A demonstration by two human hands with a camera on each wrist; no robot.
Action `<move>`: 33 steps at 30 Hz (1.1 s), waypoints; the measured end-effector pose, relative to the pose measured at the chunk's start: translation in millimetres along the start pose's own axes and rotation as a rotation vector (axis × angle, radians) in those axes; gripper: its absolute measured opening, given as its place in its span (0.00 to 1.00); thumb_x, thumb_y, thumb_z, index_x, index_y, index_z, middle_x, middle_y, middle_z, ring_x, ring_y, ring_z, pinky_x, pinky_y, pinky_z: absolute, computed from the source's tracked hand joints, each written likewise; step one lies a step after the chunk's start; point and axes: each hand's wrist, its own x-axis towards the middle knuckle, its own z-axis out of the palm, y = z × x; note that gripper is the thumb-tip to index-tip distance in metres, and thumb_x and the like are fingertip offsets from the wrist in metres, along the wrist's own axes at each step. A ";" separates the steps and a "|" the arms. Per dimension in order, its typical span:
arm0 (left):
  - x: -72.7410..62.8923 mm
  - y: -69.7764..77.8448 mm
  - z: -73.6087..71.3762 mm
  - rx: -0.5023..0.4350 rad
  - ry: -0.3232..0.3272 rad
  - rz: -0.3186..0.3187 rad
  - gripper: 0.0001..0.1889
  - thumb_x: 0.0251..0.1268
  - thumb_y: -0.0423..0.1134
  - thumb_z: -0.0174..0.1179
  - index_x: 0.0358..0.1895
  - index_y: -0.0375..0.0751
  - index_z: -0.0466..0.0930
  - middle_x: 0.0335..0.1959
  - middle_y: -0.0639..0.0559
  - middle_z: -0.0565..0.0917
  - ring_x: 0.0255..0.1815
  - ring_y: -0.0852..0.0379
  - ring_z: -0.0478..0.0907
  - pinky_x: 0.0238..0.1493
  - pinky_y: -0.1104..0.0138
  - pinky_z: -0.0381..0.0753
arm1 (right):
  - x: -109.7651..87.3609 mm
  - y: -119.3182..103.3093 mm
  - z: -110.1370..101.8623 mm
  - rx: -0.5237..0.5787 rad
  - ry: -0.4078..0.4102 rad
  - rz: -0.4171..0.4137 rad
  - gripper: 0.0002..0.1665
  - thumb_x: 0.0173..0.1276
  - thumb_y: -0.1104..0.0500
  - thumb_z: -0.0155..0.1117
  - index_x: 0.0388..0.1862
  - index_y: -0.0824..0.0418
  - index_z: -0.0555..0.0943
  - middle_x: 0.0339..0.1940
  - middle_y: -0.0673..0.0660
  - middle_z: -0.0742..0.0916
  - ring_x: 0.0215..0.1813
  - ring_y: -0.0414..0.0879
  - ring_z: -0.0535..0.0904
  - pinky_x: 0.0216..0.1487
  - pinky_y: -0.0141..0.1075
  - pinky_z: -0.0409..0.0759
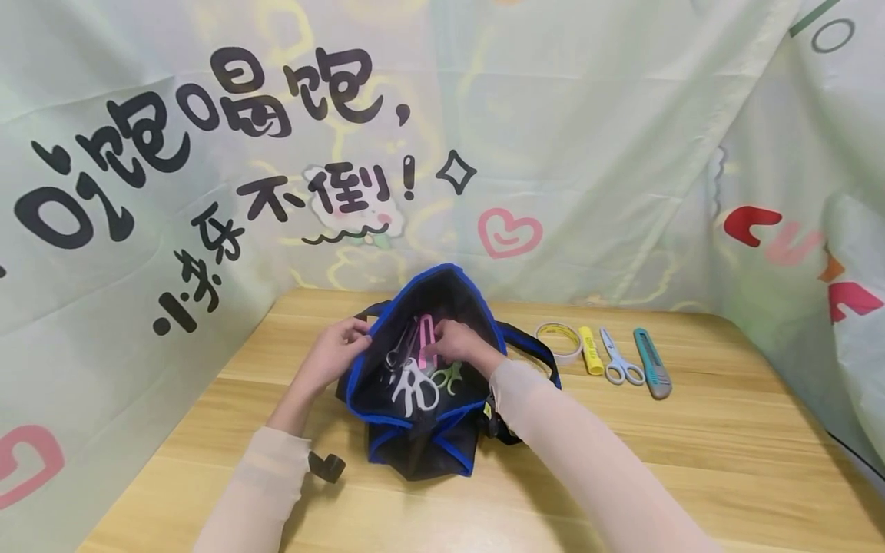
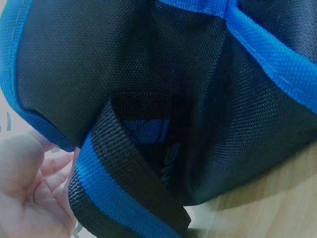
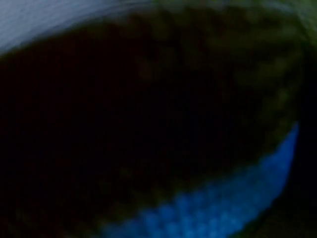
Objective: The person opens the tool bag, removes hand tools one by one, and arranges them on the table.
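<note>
My left hand (image 1: 333, 349) is at the left edge of the black bag (image 1: 449, 296), thumb and fingers pinching its blue-trimmed rim; the left wrist view shows the fingers bent at that edge, a black-and-blue strap (image 2: 119, 183) looping down just beside them. The bag sits on the wooden table (image 1: 719, 430), mouth spread wide and facing me. My right hand (image 1: 456, 340) is down inside it, fingers bent against the pink cutter (image 1: 425, 342), which stands nearly upright among the other tools; whether they grasp it or only touch it, I cannot tell. The right wrist view is little help: dark and blurred, with a blue band low in it. In the bag, nearer me than the cutter, are white-handled scissors (image 1: 412, 376), with green-handled scissors (image 1: 451, 378) to their right, below my right hand. On the table to the right of the bag, a loose row: tape roll (image 1: 572, 356), yellow glue stick (image 1: 591, 351), light blue scissors (image 1: 613, 355), teal cutter (image 1: 652, 365). Behind everything hangs a pale cloth (image 1: 588, 153) printed with large black characters and a pink heart.
</note>
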 end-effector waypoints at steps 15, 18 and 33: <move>-3.4 -1.0 0.6 0.025 0.002 -0.003 0.11 0.68 0.37 0.58 0.48 0.35 0.80 0.32 0.45 0.82 0.30 0.51 0.75 0.32 0.62 0.74 | 3.2 -1.6 13.7 0.029 0.030 0.052 0.16 0.60 0.54 0.74 0.33 0.65 0.81 0.21 0.55 0.82 0.24 0.45 0.79 0.28 0.36 0.76; -2.8 -0.6 2.0 0.024 -0.003 -0.006 0.10 0.69 0.37 0.58 0.48 0.37 0.80 0.33 0.46 0.82 0.30 0.51 0.75 0.32 0.61 0.74 | 4.3 -1.5 15.4 -0.028 0.055 0.073 0.19 0.57 0.48 0.75 0.22 0.60 0.80 0.17 0.53 0.81 0.21 0.45 0.77 0.25 0.36 0.73; 1.0 -1.6 2.1 -0.009 -0.013 -0.013 0.11 0.69 0.37 0.58 0.49 0.35 0.79 0.32 0.45 0.82 0.27 0.51 0.75 0.31 0.61 0.75 | 5.9 8.9 5.5 0.375 0.007 0.106 0.14 0.63 0.59 0.71 0.35 0.67 0.77 0.23 0.56 0.81 0.22 0.44 0.77 0.28 0.35 0.79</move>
